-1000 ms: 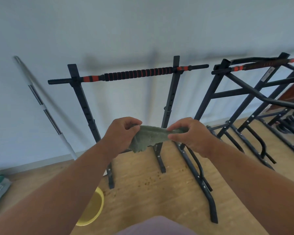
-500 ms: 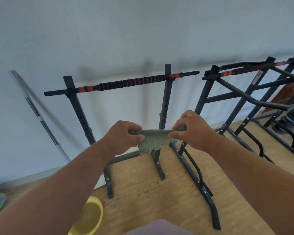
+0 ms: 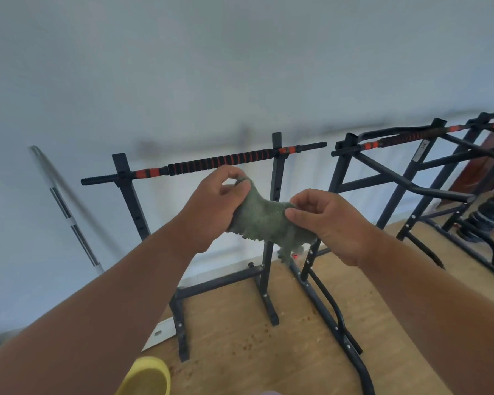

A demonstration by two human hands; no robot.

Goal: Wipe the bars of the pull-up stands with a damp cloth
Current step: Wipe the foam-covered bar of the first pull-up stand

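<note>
While pinching the green textured cloth between left hand and right hand, not yet wiping the black-and-orange foam-gripped bar.

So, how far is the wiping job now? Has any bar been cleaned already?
No bar shows signs of wiping. In hand: the left hand and right hand hold the green cloth stretched between them, off the metal. Left: the near stand's bar and the right stand's bar.
</note>
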